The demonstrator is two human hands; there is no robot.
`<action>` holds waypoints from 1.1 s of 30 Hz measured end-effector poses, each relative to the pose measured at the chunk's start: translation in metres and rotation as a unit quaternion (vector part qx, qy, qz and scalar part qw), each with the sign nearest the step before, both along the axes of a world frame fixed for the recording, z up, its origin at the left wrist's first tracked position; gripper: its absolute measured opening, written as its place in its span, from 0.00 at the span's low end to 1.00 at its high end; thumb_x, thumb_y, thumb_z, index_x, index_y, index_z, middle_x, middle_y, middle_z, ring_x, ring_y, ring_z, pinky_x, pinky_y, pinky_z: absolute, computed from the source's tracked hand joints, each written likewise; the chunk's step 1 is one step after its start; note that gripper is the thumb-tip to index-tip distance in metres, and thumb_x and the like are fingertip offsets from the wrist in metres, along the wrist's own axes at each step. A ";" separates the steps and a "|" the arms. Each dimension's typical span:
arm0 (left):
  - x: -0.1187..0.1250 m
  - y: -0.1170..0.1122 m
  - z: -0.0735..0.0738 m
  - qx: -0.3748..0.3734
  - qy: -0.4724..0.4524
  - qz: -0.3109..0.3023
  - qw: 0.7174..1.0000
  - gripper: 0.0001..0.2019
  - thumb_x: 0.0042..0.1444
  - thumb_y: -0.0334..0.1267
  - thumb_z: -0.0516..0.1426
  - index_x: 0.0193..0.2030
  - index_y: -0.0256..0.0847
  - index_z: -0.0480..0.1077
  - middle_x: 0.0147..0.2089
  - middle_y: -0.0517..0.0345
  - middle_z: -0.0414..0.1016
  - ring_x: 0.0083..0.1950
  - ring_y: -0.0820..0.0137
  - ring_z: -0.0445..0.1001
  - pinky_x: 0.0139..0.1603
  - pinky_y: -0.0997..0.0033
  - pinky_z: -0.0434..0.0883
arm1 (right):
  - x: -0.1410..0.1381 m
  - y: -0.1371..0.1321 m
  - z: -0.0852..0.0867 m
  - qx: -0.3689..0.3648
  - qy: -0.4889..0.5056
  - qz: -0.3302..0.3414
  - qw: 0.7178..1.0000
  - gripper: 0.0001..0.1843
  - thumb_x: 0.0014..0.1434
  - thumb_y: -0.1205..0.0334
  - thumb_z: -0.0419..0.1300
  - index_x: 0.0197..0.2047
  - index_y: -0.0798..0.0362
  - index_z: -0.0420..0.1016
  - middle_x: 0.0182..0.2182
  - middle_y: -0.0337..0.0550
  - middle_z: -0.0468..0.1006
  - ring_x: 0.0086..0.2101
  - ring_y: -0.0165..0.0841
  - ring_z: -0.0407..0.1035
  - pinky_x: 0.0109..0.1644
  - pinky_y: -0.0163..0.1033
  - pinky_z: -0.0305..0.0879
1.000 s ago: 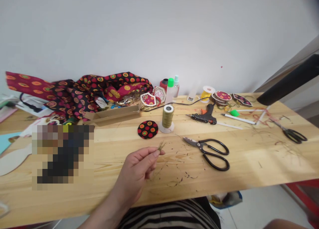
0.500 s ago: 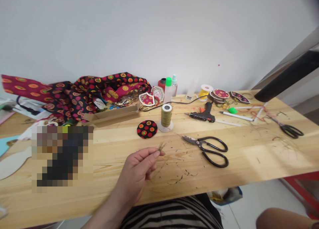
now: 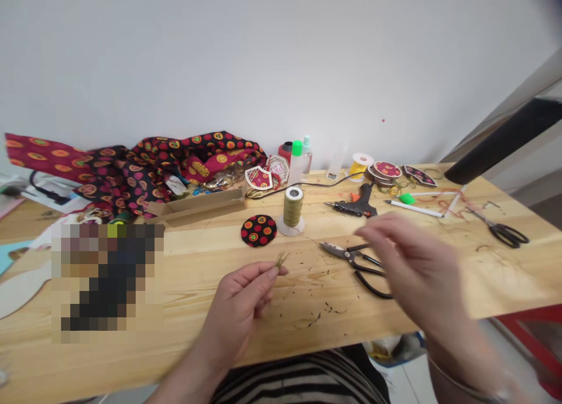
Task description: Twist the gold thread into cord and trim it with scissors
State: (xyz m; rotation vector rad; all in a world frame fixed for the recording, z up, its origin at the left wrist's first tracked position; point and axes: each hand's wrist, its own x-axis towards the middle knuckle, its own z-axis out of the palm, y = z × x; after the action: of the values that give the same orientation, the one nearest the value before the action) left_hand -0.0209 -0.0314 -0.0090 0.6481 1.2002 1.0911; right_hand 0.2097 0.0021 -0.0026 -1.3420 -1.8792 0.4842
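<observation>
Between thumb and fingers, my left hand [image 3: 243, 301] pinches a small bunch of olive threads [image 3: 281, 259], whose loose ends stick up. My right hand [image 3: 415, 266] is raised over the table and smeared by motion, so its fingers are unclear. It covers part of the black handles of the scissors [image 3: 340, 251], whose blades point left. Behind my left hand stand a cone of olive thread [image 3: 293, 208] and a round patch of black fabric with red and orange prints [image 3: 259, 231]. Dark thread scraps [image 3: 327, 310] lie scattered between my hands.
A black glue gun [image 3: 357, 205] with its cord lies behind my right hand. Farther right are a white pen [image 3: 415, 208] and another pair of scissors [image 3: 509, 235]. Patterned fabric [image 3: 144, 164], a cardboard tray [image 3: 202, 206] and a green-capped bottle [image 3: 296, 161] line the back.
My right hand has come up from the lower right and now hangs over the scissors' handles. The left hand keeps its pinch on the threads, almost unmoved.
</observation>
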 end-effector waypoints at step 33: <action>-0.006 0.001 -0.007 0.015 -0.025 0.016 0.999 0.08 0.49 0.39 0.63 0.34 0.35 0.77 0.17 0.68 0.53 0.21 0.80 0.48 0.20 0.78 0.47 | 0.094 -0.007 -0.012 -0.201 -0.278 -0.024 0.939 0.13 0.58 0.57 0.52 0.42 0.54 0.70 0.37 0.47 0.73 0.34 0.37 0.71 0.37 0.39 0.67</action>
State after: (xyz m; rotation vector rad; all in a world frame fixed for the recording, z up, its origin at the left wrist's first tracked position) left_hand -0.0265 -0.0308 -0.0156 0.6235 1.1563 1.1469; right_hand 0.3034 -0.0046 -0.0145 -1.9480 -2.2717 0.5201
